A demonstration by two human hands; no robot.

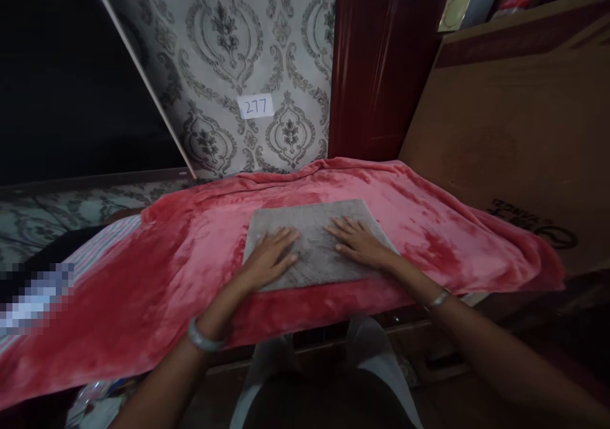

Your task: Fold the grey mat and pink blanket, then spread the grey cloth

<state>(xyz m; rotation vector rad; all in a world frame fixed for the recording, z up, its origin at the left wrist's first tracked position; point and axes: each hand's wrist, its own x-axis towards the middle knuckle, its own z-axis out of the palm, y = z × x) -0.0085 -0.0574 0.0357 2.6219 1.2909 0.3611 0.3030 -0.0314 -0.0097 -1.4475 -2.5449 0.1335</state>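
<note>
While both hands lie apart on the grey cloth point(317, 260), neither of them grasps anything. The left hand point(271, 255) is open, palm down, with its fingers spread upon the left part of the cloth. The right hand point(358, 245) is open in the same manner on the right part, and the thumbs point inward, toward each other. The cloth is spread out on the red blanket point(152, 283), near the blanket's front edge, and its surface shows slight creases. A bracelet is around each wrist. The blanket has folds along its back edge, and a striped fabric point(109, 241) shows at its left side. Behind it is the patterned wall point(223, 28), which bears a label point(256, 106) with the number 277. On the right, a large box point(500, 136) stands just beside the blanket; on the left is a dark screen point(81, 73).
</note>
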